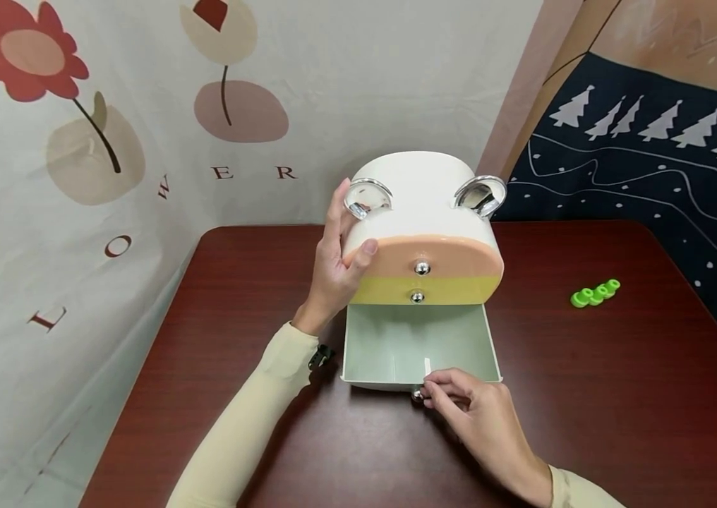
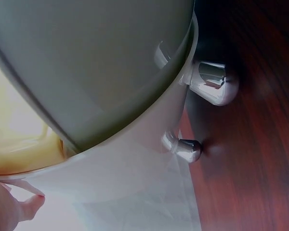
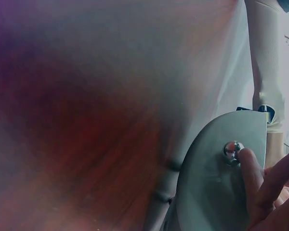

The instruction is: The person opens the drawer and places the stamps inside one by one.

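Note:
A small white drawer cabinet (image 1: 414, 173) with two chrome ears stands on the table in the head view. Its peach top drawer (image 1: 390, 257) and yellow middle drawer (image 1: 384, 291) are closed. The pale green bottom drawer (image 1: 390, 342) is pulled out, and nothing is seen inside except a thin white streak, perhaps a reflection. My left hand (image 1: 336, 264) holds the cabinet's left side, thumb on the front edge, fingers along the side by the ear. At the bottom drawer's front, my right hand (image 1: 482, 416) pinches the round chrome knob (image 3: 232, 153); the thumb-and-finger contact is partly hidden.
Bright green knobbly pieces (image 1: 595, 293) lie in a row on the reddish-brown table (image 1: 587, 395), right of the cabinet. Chrome feet (image 2: 214, 84) support the cabinet. A flower-printed cloth (image 1: 142, 85) hangs behind and left; a dark tree-patterned cloth (image 1: 638, 169) hangs right.

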Tool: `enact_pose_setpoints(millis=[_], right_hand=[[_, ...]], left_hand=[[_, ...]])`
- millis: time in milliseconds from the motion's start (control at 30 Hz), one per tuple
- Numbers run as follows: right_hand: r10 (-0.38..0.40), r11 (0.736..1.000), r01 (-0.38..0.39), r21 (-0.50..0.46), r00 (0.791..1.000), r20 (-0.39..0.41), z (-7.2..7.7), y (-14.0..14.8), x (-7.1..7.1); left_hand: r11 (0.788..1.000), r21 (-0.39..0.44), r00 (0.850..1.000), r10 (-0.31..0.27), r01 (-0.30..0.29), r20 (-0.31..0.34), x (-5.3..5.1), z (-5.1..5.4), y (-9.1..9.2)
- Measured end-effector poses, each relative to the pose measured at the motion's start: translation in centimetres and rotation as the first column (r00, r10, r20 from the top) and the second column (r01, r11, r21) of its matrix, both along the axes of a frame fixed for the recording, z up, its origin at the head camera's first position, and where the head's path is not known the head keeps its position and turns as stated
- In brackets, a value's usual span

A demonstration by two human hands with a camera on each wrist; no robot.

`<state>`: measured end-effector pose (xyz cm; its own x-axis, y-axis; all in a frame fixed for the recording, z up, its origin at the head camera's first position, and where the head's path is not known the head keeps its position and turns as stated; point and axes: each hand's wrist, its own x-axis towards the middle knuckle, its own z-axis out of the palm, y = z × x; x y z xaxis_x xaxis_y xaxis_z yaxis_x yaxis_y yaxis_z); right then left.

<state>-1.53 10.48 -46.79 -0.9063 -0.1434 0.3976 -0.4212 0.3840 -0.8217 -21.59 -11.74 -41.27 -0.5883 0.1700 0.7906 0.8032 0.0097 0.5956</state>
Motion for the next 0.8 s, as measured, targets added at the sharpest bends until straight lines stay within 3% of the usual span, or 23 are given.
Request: enact_pose_setpoints(millis=[300, 500, 800], right_hand=[[-0.004, 1.0, 0.005, 0.027, 0.999, -0.038, 0.0, 0.3, 0.4], [0.002, 1.0, -0.002, -0.002, 0.992, -0.123, 0.1, 1.1, 0.0], [-0.171, 0.982, 0.154, -0.107, 0.971, -0.165, 1.2, 4.8, -1.4]], left_hand=[[1.0, 0.006, 1.0, 0.021, -0.021, -0.019, -0.2, 0.6, 0.0], [1.0, 0.003, 1.0, 0.031, -0.031, -0.005, -0.1, 0.6, -0.1], [1.0, 0.006, 1.0, 0.02, -0.02, 0.014, 0.2, 0.1, 0.2]])
